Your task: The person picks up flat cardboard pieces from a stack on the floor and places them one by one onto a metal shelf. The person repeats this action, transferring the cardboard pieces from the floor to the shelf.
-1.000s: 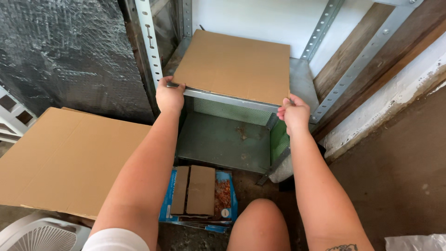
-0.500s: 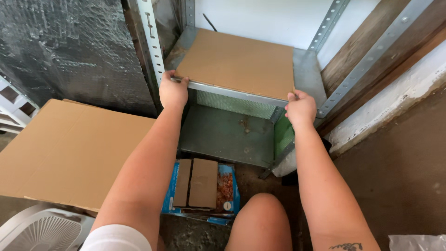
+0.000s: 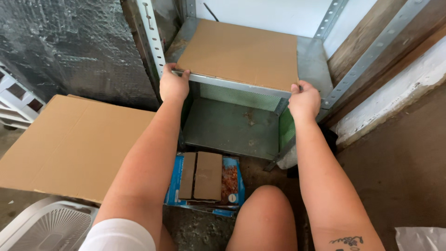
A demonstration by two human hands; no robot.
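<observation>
A flat brown cardboard sheet point(image 3: 241, 53) lies on the upper shelf of a grey metal rack point(image 3: 312, 53). My left hand point(image 3: 173, 84) grips the sheet's near left corner at the shelf's front edge. My right hand point(image 3: 304, 100) holds the near right corner the same way. Both arms reach forward from the bottom of the view. Below, the rack's lower metal shelf point(image 3: 230, 128) is bare, with a green panel point(image 3: 286, 128) at its right side.
A large flat cardboard piece point(image 3: 69, 146) lies at the left over a white fan point(image 3: 46, 227). A blue flattened box with brown cardboard strips point(image 3: 206, 179) sits on the floor by my knee point(image 3: 265, 214). Silver insulation point(image 3: 69, 46) covers the left wall.
The cardboard sheet has slid further back onto the upper shelf, and both hands have followed it to the shelf's front edge.
</observation>
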